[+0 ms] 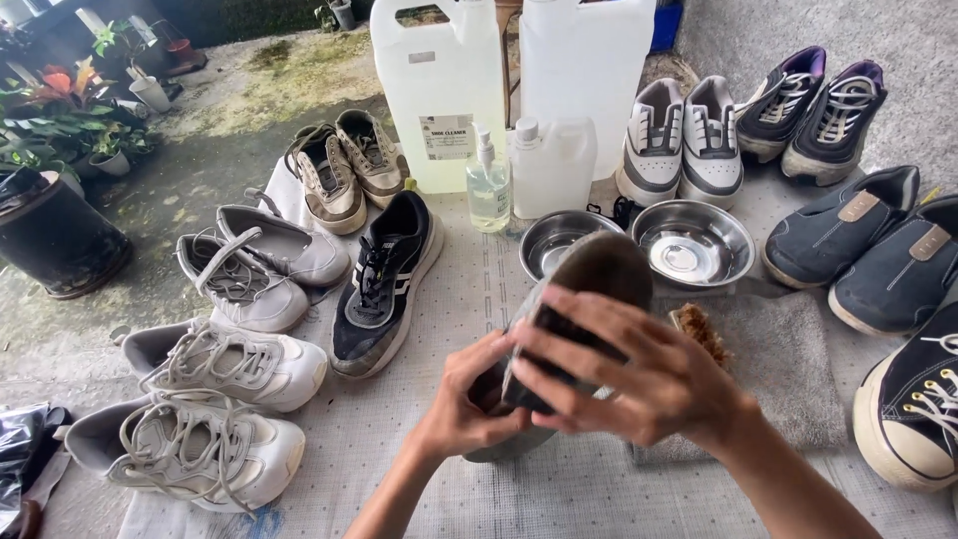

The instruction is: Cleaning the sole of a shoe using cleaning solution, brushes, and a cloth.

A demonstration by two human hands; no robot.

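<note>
Concrete floor outdoors, w/ a pale dotted mat [439, 439] under our hands. We hold a dark grey shoe [584, 284] sole-up, just above the mat, in the middle of the view. Our left hand [469, 399] grips it from below, fingers curled around its near end. Our right hand [639, 374] lies over the top, fingers spread and pressed on a dark pad or cloth [559, 349]; can't tell which.

Just beyond the shoe sit two steel bowls [694, 245], side by side. Both look shiny inside; can't tell if there's liquid in them. Behind the bowls: a small white jug [554, 165] w/ cap on, and a clear pump bottle [488, 185] holding pale liquid. Further back, two big white jerrycans [439, 80]; the left one has a label, contents not visible.

Right of our right hand, a brush [699, 329] w/ brown bristles lies on a grey towel [788, 369], partly hidden by the hand.

Left of our left hand: a black sneaker [384, 284] w/ white stripes, then pairs of white and grey sneakers [215, 399] running toward the mat's edge, and a tan pair [344, 170] further back. Right of our right hand: navy slip-ons [868, 245], a dark canvas shoe [913, 404] w/ white laces, plus white and purple-trimmed pairs [748, 125] at the back. Far left, potted plants [60, 120] and a dark pot [55, 235].
</note>
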